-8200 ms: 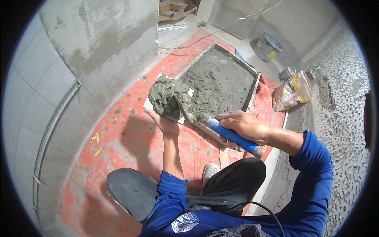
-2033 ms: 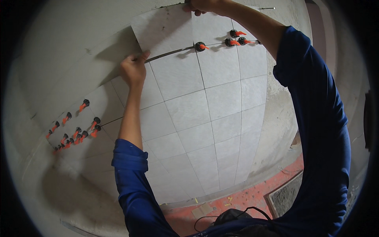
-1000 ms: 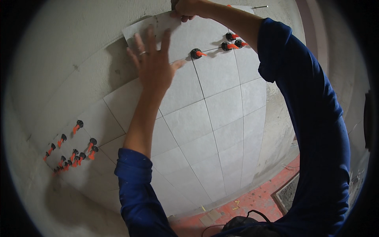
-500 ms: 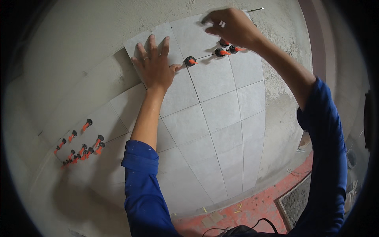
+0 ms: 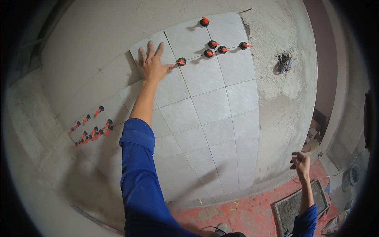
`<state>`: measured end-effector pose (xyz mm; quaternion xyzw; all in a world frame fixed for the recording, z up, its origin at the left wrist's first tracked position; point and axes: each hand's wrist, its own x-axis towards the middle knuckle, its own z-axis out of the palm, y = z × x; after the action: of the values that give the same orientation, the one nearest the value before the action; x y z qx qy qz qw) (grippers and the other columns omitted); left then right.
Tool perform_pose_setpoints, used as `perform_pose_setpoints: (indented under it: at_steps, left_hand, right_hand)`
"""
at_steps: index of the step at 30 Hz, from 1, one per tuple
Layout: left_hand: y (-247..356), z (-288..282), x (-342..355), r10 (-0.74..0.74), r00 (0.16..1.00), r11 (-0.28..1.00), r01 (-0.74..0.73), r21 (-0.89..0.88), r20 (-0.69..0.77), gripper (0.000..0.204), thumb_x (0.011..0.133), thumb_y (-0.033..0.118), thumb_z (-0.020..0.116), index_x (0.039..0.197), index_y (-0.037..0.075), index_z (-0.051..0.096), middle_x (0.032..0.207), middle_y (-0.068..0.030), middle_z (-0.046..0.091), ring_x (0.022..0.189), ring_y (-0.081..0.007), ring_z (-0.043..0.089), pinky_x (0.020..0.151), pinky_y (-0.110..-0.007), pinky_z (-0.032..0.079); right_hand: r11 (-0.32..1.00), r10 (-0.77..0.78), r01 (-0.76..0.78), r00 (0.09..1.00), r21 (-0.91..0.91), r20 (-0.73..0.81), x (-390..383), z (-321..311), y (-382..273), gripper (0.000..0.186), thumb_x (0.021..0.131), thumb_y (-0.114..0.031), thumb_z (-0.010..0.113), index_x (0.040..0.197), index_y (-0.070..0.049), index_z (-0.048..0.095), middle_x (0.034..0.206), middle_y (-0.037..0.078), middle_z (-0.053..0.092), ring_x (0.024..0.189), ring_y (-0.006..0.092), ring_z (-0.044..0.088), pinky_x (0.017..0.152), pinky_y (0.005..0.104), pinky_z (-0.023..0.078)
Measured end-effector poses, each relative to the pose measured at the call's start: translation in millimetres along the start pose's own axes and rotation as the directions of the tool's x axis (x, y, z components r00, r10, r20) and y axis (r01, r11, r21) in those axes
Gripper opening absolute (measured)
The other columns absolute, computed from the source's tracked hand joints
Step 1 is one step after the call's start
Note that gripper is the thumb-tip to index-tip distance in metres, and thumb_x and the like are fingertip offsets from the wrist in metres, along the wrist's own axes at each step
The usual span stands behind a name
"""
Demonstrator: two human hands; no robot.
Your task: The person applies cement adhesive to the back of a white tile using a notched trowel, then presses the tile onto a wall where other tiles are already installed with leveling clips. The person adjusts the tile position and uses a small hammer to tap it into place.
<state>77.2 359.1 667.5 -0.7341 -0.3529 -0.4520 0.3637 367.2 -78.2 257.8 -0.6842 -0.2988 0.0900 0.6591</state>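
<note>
My left hand [image 5: 153, 65] lies flat with spread fingers on a pale grey wall tile [image 5: 137, 50] at the upper left of the tiled area. Its thumb reaches toward a black and orange tile-levelling knob [image 5: 181, 62] on a joint. Further right, more levelling knobs [image 5: 209, 53] sit along the joints, one of them [image 5: 204, 21] higher up. My right hand [image 5: 301, 164] hangs at the lower right, away from the tiles. Its fingers are loosely bent and apart, and I see nothing in them.
Many similar knobs [image 5: 94, 132] cluster on the tiles at left. Wires [image 5: 283, 62] stick out of the bare wall at right. Below, a mortar tray [image 5: 279, 216] lies on the red floor covering [image 5: 252, 207], and a bucket [image 5: 351, 177] stands at far right.
My right hand has dropped from the upper tiles to the lower right, uncovering the upper knob and the rightmost one. My left hand stays on its tile.
</note>
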Motion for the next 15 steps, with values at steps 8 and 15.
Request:
perform_pose_setpoints:
  at_steps: [8,15]
  left_hand:
    - [8.7,-9.2,4.0,-0.048,0.998,0.998,0.047,0.029,0.045,0.094,0.066,0.044,0.087,0.148,0.037,0.042,0.161,-0.0052,0.029,0.147,-0.0441,0.022,0.113,-0.068,0.026]
    - [2.9,-3.9,6.4,-0.034,0.999,0.998,0.033,0.048,0.033,0.095,0.064,0.047,0.086,0.148,0.038,0.043,0.16,-0.0048,0.03,0.146,-0.0434,0.023,0.114,-0.066,0.026]
  right_hand:
    - [0.978,0.187,-0.191,0.981,0.088,0.06,-27.9,16.4,73.0,0.022,0.089,-0.002,0.059,0.105,0.01,0.066,0.069,0.008,0.064,0.049,0.0138,0.061,0.045,0.0262,0.047]
    - [0.953,0.28,-0.289,0.955,0.093,0.101,-51.0,28.9,107.0,0.022,0.092,-0.004,0.058,0.106,0.011,0.066,0.071,0.01,0.066,0.05,0.0152,0.062,0.046,0.026,0.049]
